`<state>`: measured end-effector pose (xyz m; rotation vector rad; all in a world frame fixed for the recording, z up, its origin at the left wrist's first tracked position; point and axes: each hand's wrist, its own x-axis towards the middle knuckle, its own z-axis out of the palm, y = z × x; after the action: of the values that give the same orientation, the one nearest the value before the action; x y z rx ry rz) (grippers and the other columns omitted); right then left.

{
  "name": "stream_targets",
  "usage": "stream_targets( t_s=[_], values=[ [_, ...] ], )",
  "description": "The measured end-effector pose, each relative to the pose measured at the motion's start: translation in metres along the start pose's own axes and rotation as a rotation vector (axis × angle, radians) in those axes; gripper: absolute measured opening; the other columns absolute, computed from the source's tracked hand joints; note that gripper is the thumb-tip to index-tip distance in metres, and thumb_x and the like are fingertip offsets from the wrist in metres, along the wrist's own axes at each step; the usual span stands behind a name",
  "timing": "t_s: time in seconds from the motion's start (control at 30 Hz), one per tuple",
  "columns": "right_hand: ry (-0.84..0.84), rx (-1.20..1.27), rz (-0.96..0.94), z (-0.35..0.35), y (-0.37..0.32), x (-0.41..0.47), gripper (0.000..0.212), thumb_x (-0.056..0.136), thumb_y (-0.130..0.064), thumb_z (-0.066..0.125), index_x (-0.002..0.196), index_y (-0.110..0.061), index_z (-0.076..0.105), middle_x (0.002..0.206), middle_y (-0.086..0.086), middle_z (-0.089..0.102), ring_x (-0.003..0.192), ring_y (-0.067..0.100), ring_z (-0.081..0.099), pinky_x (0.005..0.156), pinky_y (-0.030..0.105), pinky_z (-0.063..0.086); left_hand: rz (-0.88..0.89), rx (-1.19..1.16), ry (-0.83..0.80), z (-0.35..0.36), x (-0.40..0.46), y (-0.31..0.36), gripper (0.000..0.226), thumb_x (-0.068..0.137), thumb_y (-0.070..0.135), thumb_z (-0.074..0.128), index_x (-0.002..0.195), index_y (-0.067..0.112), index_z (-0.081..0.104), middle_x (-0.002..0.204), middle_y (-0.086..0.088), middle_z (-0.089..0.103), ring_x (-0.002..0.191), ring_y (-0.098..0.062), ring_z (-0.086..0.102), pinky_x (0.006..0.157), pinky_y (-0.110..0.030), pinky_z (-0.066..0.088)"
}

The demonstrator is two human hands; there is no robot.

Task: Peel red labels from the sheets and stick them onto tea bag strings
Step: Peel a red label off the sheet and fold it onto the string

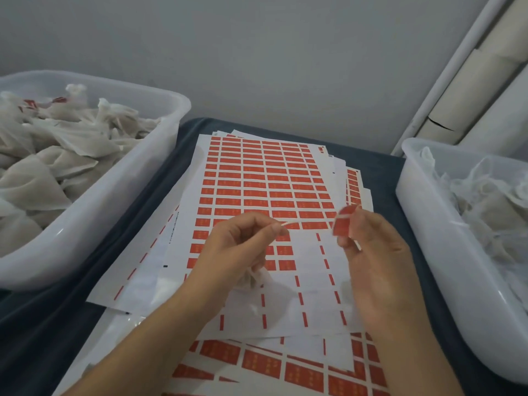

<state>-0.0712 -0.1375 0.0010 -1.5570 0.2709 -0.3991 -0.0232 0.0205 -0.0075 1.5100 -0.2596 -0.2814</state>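
Now your left hand (pixel 240 241) pinches the tea bag string (pixel 303 221) taut while your right hand (pixel 368 247) pinches a red label (pixel 341 225) against it.

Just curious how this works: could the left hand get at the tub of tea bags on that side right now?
Probably not at once. The tub stands open-topped with nothing in the way, but the left hand is busy pinching the string and holding a tea bag.

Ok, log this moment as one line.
step: labelling | left hand: pinches tea bag string | right hand: holds red label at string | label sheet: partly peeled
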Motion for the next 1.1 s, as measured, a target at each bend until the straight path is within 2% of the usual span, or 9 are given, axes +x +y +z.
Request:
stream_targets(
  t_s=[0.07, 0.1, 0.13, 0.2, 0.27, 0.33, 0.4, 0.67, 1.1],
  values=[
    [-0.129, -0.029, 0.037, 0.004, -0.001, -0.002, 0.023, 0.073, -0.049, 0.054, 0.084, -0.033, 0.065, 0.074, -0.038, 0.064, 0.072, -0.02, 0.059, 0.046, -0.002, 0.04, 0.003, -0.002, 0.01, 0.001, -0.001, 0.001, 0.018, 0.062, 0.044, 0.06, 0.068, 0.031, 0.071, 0.05, 0.005, 0.053, 0.043, -0.005, 0.045, 0.047, -0.015, 0.042],
    [-0.186, -0.065, 0.049, 0.009, -0.002, -0.004, 0.025, 0.068, -0.054, 0.053, 0.082, -0.039, 0.067, 0.075, -0.043, 0.06, 0.074, -0.025, 0.055, 0.05, -0.003, 0.041, 0.012, 0.006, 0.008, 0.002, -0.001, 0.001, 0.02, 0.062, 0.045, 0.06, 0.068, 0.029, 0.071, 0.049, 0.006, 0.052, 0.043, -0.004, 0.044, 0.045, -0.014, 0.041],
    [-0.228, -0.092, 0.061, 0.014, -0.001, -0.006, 0.025, 0.062, -0.059, 0.053, 0.08, -0.048, 0.067, 0.082, -0.047, 0.058, 0.082, -0.028, 0.052, 0.06, -0.001, 0.044, 0.024, 0.018, 0.005, 0.002, -0.002, 0.001, 0.023, 0.061, 0.046, 0.059, 0.069, 0.027, 0.07, 0.048, 0.007, 0.052, 0.042, -0.004, 0.045, 0.044, -0.014, 0.041],
    [-0.264, -0.063, 0.071, 0.019, 0.002, -0.008, 0.024, 0.059, -0.059, 0.057, 0.082, -0.058, 0.065, 0.1, -0.041, 0.06, 0.101, -0.018, 0.053, 0.087, 0.015, 0.044, 0.043, 0.049, 0.002, 0.004, -0.002, 0.001, 0.026, 0.061, 0.047, 0.058, 0.072, 0.025, 0.068, 0.048, 0.008, 0.052, 0.042, -0.004, 0.046, 0.044, -0.013, 0.042],
    [-0.228, 0.042, 0.086, 0.017, 0.006, -0.008, 0.025, 0.062, -0.049, 0.062, 0.086, -0.05, 0.069, 0.105, -0.024, 0.067, 0.105, 0.001, 0.061, 0.097, 0.031, 0.045, 0.05, 0.072, -0.002, 0.005, -0.003, 0.001, 0.023, 0.063, 0.045, 0.058, 0.073, 0.026, 0.067, 0.049, 0.009, 0.053, 0.044, -0.004, 0.048, 0.045, -0.012, 0.043],
    [-0.171, 0.105, 0.07, 0.014, 0.008, -0.007, 0.024, 0.061, -0.043, 0.064, 0.083, -0.042, 0.073, 0.099, -0.014, 0.071, 0.099, 0.01, 0.066, 0.094, 0.034, 0.049, 0.052, 0.087, -0.015, 0.005, -0.004, 0.0, 0.02, 0.064, 0.043, 0.058, 0.072, 0.028, 0.068, 0.051, 0.008, 0.054, 0.044, -0.004, 0.048, 0.046, -0.012, 0.042],
    [-0.142, 0.127, 0.055, 0.013, 0.009, -0.007, 0.025, 0.059, -0.043, 0.065, 0.082, -0.039, 0.073, 0.097, -0.012, 0.072, 0.096, 0.012, 0.068, 0.091, 0.033, 0.051, 0.056, 0.097, -0.032, 0.006, -0.004, -0.001, 0.019, 0.065, 0.043, 0.059, 0.072, 0.028, 0.068, 0.051, 0.008, 0.055, 0.045, -0.004, 0.048, 0.046, -0.011, 0.042],
    [-0.115, 0.089, 0.03, 0.017, 0.011, -0.006, 0.029, 0.054, -0.051, 0.065, 0.08, -0.042, 0.072, 0.095, -0.016, 0.072, 0.095, 0.011, 0.068, 0.092, 0.036, 0.051, 0.07, 0.096, -0.026, 0.006, -0.004, -0.002, 0.018, 0.065, 0.043, 0.059, 0.073, 0.03, 0.068, 0.051, 0.011, 0.057, 0.045, -0.003, 0.05, 0.048, -0.01, 0.044],
    [-0.103, -0.017, -0.084, 0.017, 0.014, -0.008, 0.02, 0.063, -0.048, 0.062, 0.081, -0.052, 0.068, 0.089, -0.025, 0.07, 0.093, 0.002, 0.066, 0.087, 0.028, 0.051, 0.087, 0.082, -0.024, 0.007, -0.005, -0.002, 0.013, 0.064, 0.042, 0.059, 0.068, 0.037, 0.07, 0.053, 0.012, 0.059, 0.047, -0.003, 0.051, 0.049, -0.009, 0.043]
  ],
)
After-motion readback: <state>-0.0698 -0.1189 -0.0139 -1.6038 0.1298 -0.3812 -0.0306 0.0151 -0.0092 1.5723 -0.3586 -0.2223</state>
